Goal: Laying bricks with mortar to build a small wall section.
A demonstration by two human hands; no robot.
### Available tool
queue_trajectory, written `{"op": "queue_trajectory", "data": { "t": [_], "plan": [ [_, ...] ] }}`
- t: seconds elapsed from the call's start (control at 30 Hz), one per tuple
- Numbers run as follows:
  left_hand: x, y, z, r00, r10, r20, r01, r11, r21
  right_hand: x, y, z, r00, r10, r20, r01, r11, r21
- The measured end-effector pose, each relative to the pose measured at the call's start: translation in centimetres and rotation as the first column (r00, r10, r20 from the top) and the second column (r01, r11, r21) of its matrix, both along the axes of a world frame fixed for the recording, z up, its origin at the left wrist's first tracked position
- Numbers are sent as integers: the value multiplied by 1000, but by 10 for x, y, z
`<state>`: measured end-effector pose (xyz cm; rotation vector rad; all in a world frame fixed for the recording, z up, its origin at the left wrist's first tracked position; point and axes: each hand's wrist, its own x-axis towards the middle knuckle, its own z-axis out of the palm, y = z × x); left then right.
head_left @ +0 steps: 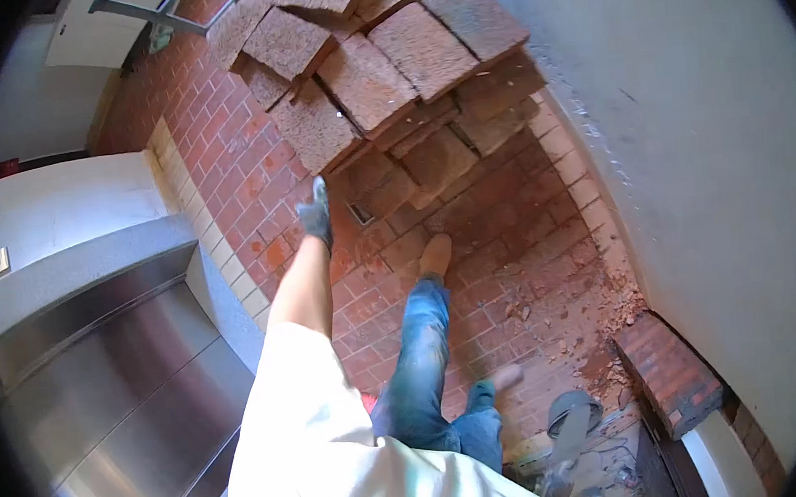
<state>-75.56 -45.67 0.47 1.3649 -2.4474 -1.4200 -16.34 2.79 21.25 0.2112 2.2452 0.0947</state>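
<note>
My left hand (315,213) wears a grey glove with a pale tip and reaches to the near left corner of a rough reddish slab (314,128), its fingers partly stretched out; whether it touches the slab is unclear. That slab lies on a tall, uneven pile of similar slabs (425,47) against the wall. At the lower right, what looks like my right hand (560,476) in a grey glove is smeared by motion beside a grey round container (573,408), so its fingers cannot be made out.
Red tiled floor (229,159) runs around my feet, with rubble (621,361) along the right wall (695,175). A brick-red block (664,372) sits at lower right. A steel elevator door (117,387) is on the left, a metal frame (155,19) at top left.
</note>
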Motion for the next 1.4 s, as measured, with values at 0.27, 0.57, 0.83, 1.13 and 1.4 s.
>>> {"op": "queue_trajectory", "data": {
  "t": [0.27,0.57,0.83,1.13,1.4],
  "plan": [
    [-125,-135,-75,976,-93,-197,133,970,203,-278,-112,-76,936,64,-347,-243,830,-502],
    [-130,-109,-60,968,-24,-250,134,892,431,-588,-262,-184,977,-15,-215,-148,677,-721],
    [-134,-121,-23,995,27,98,-84,757,648,-625,-277,-161,983,40,-178,-156,691,-706],
    [-136,-166,45,953,-148,263,-7,861,508,-603,-293,-109,935,29,-354,-299,605,-738],
    [-15,-73,136,857,-397,328,220,858,465,-417,-249,-17,168,-737,655,859,-217,-464]
  ]
}}
